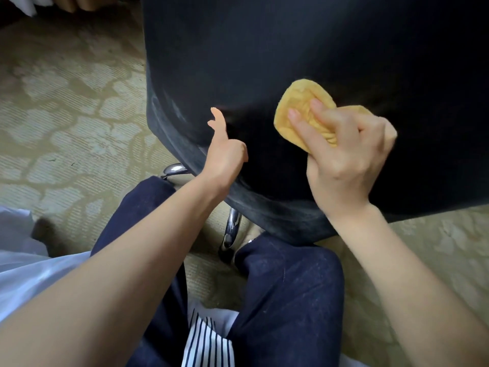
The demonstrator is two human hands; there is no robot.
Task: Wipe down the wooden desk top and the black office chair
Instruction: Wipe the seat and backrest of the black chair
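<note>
1. Pressing a yellow cloth (292, 111) against the black chair (291, 49) near its lower edge, the right hand (346, 160) has its fingers grasping the cloth.
2. The left hand (225, 154) rests on the chair, fingers released.

A beige carpet (66, 107) with a darker olive, vein-like pattern covers the floor. On it stand the chrome legs (232, 229) of a black office chair (291, 62), and a person's knees (288, 274) in dark denim rest just beside them.

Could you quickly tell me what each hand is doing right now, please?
Left hand: open, fingers resting against the black office chair.
Right hand: closed on the yellow cloth, pressed to the chair.
</note>
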